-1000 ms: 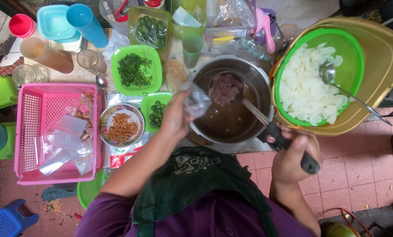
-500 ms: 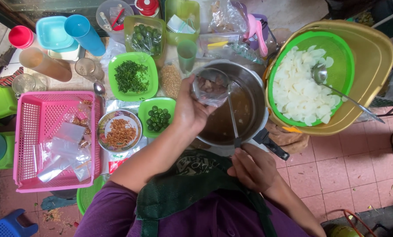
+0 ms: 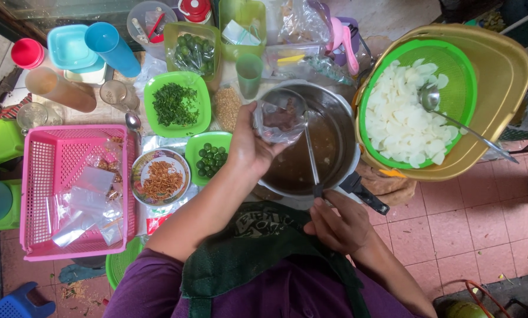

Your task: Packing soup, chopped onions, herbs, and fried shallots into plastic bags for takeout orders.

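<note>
The left hand [image 3: 249, 147] grips a clear plastic bag [image 3: 279, 121] of dark meat pieces over the metal pot [image 3: 340, 126] of brown broth. The right hand [image 3: 337, 227] clasps the ladle [image 3: 310, 159] handle, its bowl inside the bag. Beside the pot sits a green colander [image 3: 467, 76] of white slices; left of it, small limes [image 3: 211, 158].

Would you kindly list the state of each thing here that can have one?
clear plastic bag: open, dark pieces inside, held over the pot
metal pot: uncovered, brown broth inside
ladle: tipped into the bag
left hand: gripping the bag
right hand: gripping the ladle handle
green colander: full of white slices, spoon resting in it
pink basket: holding empty bags
</note>
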